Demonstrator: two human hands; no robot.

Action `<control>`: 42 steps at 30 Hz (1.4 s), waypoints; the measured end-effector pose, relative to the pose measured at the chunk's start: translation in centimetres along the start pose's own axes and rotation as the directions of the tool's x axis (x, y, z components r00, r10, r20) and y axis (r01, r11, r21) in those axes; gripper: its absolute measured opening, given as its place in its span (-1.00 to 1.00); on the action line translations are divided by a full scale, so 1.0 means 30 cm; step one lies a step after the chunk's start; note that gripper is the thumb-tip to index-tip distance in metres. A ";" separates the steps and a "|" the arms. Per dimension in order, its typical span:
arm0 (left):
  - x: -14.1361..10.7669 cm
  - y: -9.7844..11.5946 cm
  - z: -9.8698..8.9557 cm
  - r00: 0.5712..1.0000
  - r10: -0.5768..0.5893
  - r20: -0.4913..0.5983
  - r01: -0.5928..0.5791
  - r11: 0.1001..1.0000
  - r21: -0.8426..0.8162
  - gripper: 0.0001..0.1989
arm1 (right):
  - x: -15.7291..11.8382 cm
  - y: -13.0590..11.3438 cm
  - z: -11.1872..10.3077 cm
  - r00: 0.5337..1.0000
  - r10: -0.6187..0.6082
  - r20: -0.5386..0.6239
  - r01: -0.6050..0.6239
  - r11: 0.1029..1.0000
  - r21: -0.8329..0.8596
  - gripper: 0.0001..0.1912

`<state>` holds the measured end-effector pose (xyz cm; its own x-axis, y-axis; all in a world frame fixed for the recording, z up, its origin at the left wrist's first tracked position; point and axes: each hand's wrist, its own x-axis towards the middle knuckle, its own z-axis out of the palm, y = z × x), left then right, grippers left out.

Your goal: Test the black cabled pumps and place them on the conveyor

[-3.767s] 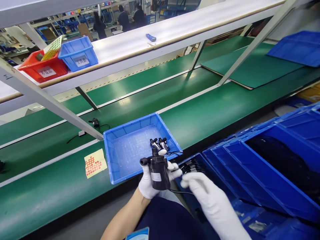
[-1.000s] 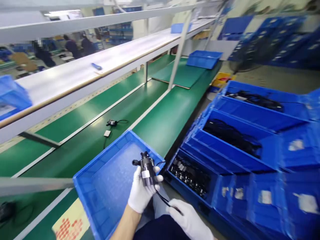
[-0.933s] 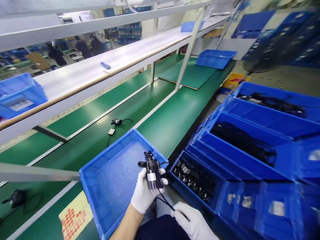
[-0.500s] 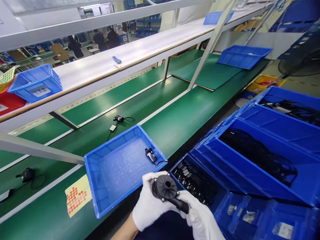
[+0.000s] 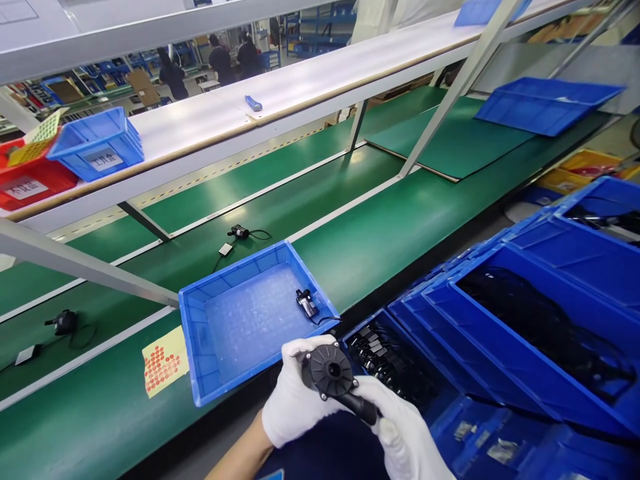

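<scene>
A round black pump [image 5: 331, 371] with a ribbed face, a central opening and a side spout is held between my two white-gloved hands, just in front of the blue tray. My left hand [image 5: 296, 393] wraps around the pump's body from the left. The fingers of my right hand [image 5: 387, 417] close on the spout at its lower right. Inside the blue tray [image 5: 240, 383], near its right end, lies a smaller black pump [image 5: 307, 303] with a pale label, its cable crossing the rim.
Blue bins [image 5: 505, 320] with black cables and black parts stand at right. On the green bench lie a yellow sheet of red stickers [image 5: 164, 363] and two more black pumps with cables [image 5: 240, 232]. The shelf above carries a blue knife [image 5: 253, 103], a blue bin [image 5: 97, 143] and a red bin.
My view has shifted, so the bench and bins sit differently in it. Both hands keep their hold on the pump, whose face is turned slightly more toward me.
</scene>
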<state>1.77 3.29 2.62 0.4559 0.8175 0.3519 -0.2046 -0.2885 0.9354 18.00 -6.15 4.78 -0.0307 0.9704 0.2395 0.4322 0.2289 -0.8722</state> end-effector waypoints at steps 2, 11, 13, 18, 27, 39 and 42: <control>0.013 0.018 0.002 1.000 -0.003 0.013 0.003 1.000 -0.013 -0.31 | -0.005 -0.001 -0.003 0.999 0.022 0.034 -0.023 0.999 0.033 -0.53; -0.015 -0.002 -0.039 0.993 -0.115 0.036 0.117 0.990 -0.079 -0.28 | -0.008 0.003 0.020 0.997 0.057 0.059 -0.057 0.998 0.006 -0.53; -0.030 -0.011 -0.050 0.989 -0.146 0.034 0.148 0.985 -0.083 -0.26 | -0.008 0.003 0.026 0.994 0.073 0.076 -0.073 0.997 -0.001 -0.52; -0.040 -0.005 -0.067 0.990 -0.142 0.024 0.143 0.986 -0.083 -0.26 | -0.008 -0.014 0.031 0.990 0.090 0.109 -0.092 0.996 0.014 -0.52; -0.055 0.023 -0.083 0.991 -0.134 -0.001 0.134 0.990 -0.034 -0.21 | 0.007 -0.025 0.050 0.995 0.059 0.083 -0.060 0.998 0.012 -0.56; -0.045 0.071 -0.071 0.984 -0.165 -0.058 0.163 0.986 -0.047 -0.32 | -0.009 -0.012 0.087 0.984 0.157 -0.087 -0.162 0.985 -0.053 -0.62; -0.034 0.106 -0.129 0.921 -0.389 0.013 0.389 0.918 -0.077 -0.31 | 0.012 -0.016 0.105 0.877 0.476 -0.062 -0.449 0.859 0.248 -0.49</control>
<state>-2.69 3.47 5.10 0.5108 0.8588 -0.0397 -0.0767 0.0915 0.9929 14.94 -5.67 3.95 0.2350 0.9554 -0.1788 0.1617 -0.2199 -0.9620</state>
